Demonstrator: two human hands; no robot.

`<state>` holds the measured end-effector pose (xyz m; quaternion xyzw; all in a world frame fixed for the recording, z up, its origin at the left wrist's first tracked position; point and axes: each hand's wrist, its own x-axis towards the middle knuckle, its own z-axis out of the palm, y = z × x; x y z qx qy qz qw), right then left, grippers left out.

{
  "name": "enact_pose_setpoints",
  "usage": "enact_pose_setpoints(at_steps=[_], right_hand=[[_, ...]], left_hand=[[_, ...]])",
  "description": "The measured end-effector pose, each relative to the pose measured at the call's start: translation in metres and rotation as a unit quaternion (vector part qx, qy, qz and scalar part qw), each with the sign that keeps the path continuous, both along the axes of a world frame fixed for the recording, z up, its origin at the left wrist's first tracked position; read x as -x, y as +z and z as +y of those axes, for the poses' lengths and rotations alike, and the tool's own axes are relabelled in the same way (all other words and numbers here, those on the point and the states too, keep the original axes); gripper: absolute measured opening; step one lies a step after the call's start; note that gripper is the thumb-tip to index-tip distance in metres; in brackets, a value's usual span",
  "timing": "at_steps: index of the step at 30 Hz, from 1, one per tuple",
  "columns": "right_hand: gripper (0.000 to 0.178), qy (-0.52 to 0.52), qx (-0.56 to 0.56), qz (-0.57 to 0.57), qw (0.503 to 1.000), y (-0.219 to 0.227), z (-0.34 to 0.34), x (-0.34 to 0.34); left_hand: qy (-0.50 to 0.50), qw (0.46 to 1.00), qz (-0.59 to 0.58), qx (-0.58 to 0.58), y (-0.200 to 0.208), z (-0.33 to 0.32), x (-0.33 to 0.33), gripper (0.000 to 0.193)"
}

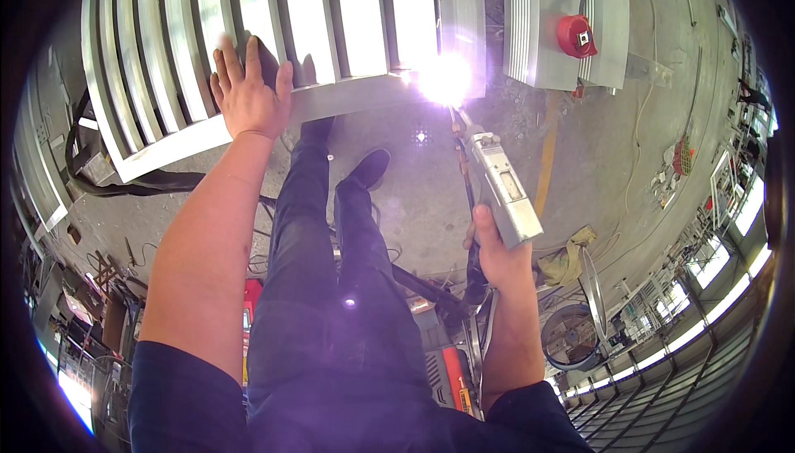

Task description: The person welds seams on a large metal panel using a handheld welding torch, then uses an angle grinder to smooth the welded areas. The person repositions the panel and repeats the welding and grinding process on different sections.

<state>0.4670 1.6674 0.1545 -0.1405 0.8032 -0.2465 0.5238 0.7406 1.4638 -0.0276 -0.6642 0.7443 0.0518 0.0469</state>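
A pale metal frame with several parallel slats (pixel 348 97) lies across the top left. My left hand (pixel 251 103) rests on its near rail with the fingers spread, holding nothing. Wrapped round a grey welding gun (pixel 502 178) is my right hand (pixel 499 256), to the right of my legs. The gun points up and left at the frame's near right corner. A blinding white-violet arc (pixel 447 79) burns at its tip, and the glare hides the tip and the joint there. A cable runs down beside the gun.
Grey ribbed metal profiles (pixel 530 31) lie at the upper right, a round red object (pixel 574 36) on them. A crumpled cloth (pixel 566 259) and a wheel (pixel 571 335) are at the lower right. An orange-grey machine (pixel 447 366) stands beside my legs. Hoses cross the floor.
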Motion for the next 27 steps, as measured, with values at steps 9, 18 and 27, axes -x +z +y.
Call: enact_pose_setpoints(at_steps=[9, 18, 27], right_hand=[[0.031, 0.015, 0.008, 0.022, 1.0, -0.002, 0.007, -0.004], [0.03, 0.031, 0.02, 0.019, 0.999, 0.0, 0.021, -0.004], [0.035, 0.031, 0.056, 0.018, 0.998, 0.004, 0.012, 0.005]], left_hand=[[-0.003, 1.0, 0.0, 0.011, -0.003, 0.0, -0.001, 0.07], [-0.002, 1.0, 0.003, 0.009, -0.001, 0.001, 0.001, 0.071], [-0.003, 0.999, 0.027, 0.018, -0.004, 0.0, -0.002, 0.072]])
